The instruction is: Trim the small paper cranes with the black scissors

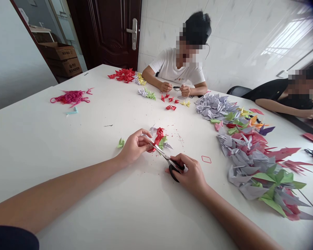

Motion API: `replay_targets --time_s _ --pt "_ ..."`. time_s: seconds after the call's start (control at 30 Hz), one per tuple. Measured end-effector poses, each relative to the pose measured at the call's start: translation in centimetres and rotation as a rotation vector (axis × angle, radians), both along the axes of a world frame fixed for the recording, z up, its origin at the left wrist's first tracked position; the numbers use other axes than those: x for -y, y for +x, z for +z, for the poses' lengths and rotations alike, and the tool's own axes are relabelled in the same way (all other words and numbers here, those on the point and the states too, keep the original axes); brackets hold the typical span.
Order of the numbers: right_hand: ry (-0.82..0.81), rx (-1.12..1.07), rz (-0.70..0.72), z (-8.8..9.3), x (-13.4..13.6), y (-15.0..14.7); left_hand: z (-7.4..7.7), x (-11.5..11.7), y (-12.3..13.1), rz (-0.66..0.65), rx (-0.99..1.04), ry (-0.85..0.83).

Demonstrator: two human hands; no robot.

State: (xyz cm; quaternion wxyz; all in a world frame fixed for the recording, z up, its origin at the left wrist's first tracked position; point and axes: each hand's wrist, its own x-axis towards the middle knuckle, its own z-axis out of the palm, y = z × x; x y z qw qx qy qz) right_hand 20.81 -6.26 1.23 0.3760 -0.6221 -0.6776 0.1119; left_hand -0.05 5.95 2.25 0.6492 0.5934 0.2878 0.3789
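Observation:
My left hand [135, 146] pinches a small red folded paper piece [153, 145] just above the white table [94, 132]. My right hand [189, 173] grips black-handled scissors [165, 157], whose blades reach up-left to that red piece. Right behind the blades lies a little cluster of red, green and grey folded papers [161, 137]. A single green folded piece [121, 142] sits left of my left hand. Tiny red paper scraps speckle the table around both hands.
A large heap of grey, green, red folded papers [253, 156] fills the right side. A pink strip pile [71, 97] lies far left. A person in white [178, 67] sits opposite handling small pieces; another person in black [289, 95] sits at the right. A red rubber band [206, 159] lies near my right hand.

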Motion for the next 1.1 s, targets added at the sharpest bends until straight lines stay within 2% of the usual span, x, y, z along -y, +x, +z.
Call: replay_targets --time_s 0.8,1.1 --pt "0.013 0.087 -0.02 -0.6 0.24 0.05 -0.23 -0.27 0.09 -0.008 -0.001 -0.022" --pt "-0.018 0.053 -0.018 -0.16 0.1 -0.18 -0.08 -0.09 0.12 -0.078 0.013 -0.043"
